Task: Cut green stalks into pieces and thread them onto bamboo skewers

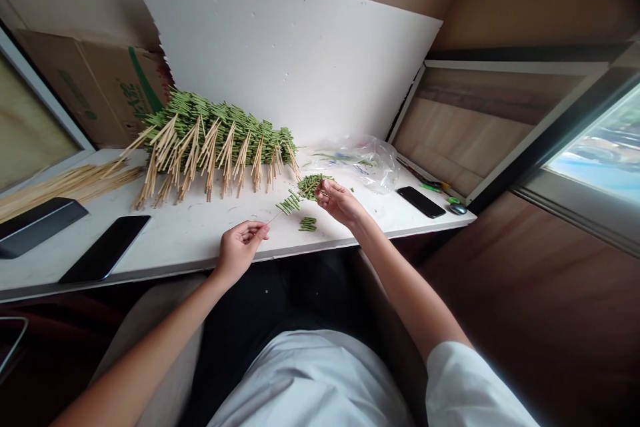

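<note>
My left hand (243,243) pinches the near end of a thin skewer (273,217) that carries a row of short green pieces (289,202). My right hand (337,200) is closed at the right of that row, over the edge of a loose pile of green pieces (309,185); what its fingers hold is too small to make out. A small group of green pieces (308,223) lies on the white table (190,240) between the hands. Behind my left hand, many filled skewers (225,130) are stacked, their bare stick ends (207,150) pointing toward me.
Bare sticks (75,183) lie at the left, near a dark case (43,223) and a black tablet-like object (106,248). A clear plastic bag (370,160), a black phone (421,202) and a small silvery object (457,208) are at the right. A white board (300,53) stands behind.
</note>
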Demonstrator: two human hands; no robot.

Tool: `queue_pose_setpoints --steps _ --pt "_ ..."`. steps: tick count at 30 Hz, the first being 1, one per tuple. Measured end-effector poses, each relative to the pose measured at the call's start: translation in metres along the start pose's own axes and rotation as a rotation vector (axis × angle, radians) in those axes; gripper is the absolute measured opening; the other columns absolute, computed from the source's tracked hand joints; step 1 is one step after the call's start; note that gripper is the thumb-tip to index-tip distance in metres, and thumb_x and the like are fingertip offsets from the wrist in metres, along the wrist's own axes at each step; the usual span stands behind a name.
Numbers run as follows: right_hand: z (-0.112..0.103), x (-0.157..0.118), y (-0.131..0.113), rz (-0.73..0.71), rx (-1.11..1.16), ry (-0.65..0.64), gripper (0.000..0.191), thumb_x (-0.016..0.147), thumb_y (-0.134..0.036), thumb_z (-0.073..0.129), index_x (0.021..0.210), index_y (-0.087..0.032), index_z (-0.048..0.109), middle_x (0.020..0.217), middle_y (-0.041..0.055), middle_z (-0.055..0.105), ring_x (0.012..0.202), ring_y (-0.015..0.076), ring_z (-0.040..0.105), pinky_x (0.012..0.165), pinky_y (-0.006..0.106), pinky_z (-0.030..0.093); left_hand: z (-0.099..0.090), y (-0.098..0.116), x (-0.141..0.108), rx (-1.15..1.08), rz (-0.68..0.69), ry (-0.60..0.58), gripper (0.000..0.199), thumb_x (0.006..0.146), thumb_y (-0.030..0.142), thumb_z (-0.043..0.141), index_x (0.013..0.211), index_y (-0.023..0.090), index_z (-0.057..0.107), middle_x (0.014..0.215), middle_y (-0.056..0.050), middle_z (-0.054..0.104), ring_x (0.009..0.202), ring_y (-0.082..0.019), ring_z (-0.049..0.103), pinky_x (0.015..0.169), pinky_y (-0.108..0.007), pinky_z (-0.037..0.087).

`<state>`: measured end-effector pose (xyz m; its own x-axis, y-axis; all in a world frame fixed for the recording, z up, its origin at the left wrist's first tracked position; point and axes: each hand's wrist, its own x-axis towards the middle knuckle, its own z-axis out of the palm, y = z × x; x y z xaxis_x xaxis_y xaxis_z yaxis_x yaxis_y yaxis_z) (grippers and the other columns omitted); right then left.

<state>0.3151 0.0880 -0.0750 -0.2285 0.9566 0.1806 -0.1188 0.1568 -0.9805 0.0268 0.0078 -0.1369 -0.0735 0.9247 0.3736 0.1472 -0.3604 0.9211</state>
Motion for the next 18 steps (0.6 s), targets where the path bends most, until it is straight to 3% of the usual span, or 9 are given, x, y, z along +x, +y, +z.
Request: queue_pose_setpoints --steps 3,6,18 --pt "0.0031 0.0003 -0.0011 0.046 0.215 0.0 0.048 0.073 -0.059 0.093 0.096 -0.022 0.074 0.105 0.0059 0.079 0.107 0.0217 0.074 0.095 0.031 0.06 -0.0001 0.0011 -0.0002 0.003 -0.007 -0.014 0.037 0.086 0.051 0.083 0.092 0.014 0.078 0.079 -0.009 0.079 0.073 -0.023 0.079 0.068 -0.031 0.064" --pt "0.0058 -0.0004 -0.0036 0.047 0.251 -0.039 0.041 0.078 -0.054 0.092 0.099 -0.022 0.078 0.118 0.0067 0.079 0.117 0.0221 0.073 0.105 0.031 0.059 -0.0005 0.0017 0.0001 0.009 -0.032 -0.031 0.039 0.085 0.051 0.084 0.093 0.014 0.078 0.078 -0.01 0.079 0.073 -0.024 0.078 0.069 -0.031 0.063" --pt "0.0048 0.0006 -0.0037 0.067 0.256 -0.017 0.035 0.08 -0.048 0.091 0.1 -0.022 0.081 0.114 0.0068 0.081 0.113 0.0221 0.075 0.1 0.03 0.062 -0.001 0.0022 0.0002 -0.011 -0.027 -0.036 0.036 0.085 0.049 0.083 0.092 0.014 0.078 0.081 -0.01 0.079 0.073 -0.023 0.078 0.069 -0.031 0.063"
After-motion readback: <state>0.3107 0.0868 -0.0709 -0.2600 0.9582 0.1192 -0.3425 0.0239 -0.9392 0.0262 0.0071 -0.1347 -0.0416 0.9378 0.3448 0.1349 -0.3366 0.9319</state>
